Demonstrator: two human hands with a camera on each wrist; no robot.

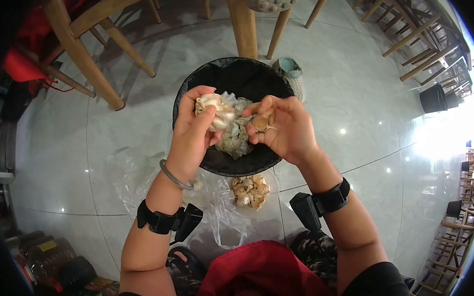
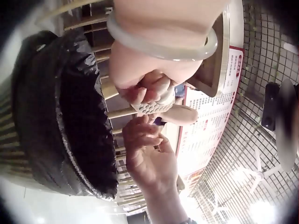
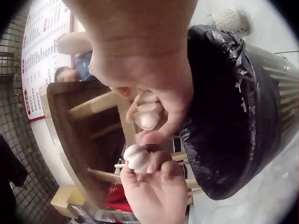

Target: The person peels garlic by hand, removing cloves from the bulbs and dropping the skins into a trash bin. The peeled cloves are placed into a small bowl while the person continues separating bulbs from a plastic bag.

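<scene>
Above a black-lined bin (image 1: 198,75), the left hand (image 1: 195,121) grips a whitish garlic bulb (image 1: 215,112), thumb across its near side. Just to the right, the right hand (image 1: 287,126) has its fingers curled around loose garlic cloves (image 1: 261,122) lying against the palm. In the right wrist view the bulb (image 3: 137,158) is in the left hand (image 3: 156,191), and pale cloves (image 3: 148,114) show within the right hand (image 3: 149,84). The left wrist view shows the left hand (image 2: 149,70) near the right hand (image 2: 152,163). Pale skins (image 1: 235,140) lie inside the bin.
A bowl of garlic cloves (image 1: 250,192) sits on the floor below the bin, beside clear plastic bags (image 1: 222,215). Wooden chairs (image 1: 86,46) stand at the upper left, more at the right. A perforated shoe (image 1: 296,86) is behind the bin; bottles (image 1: 51,256) are at lower left.
</scene>
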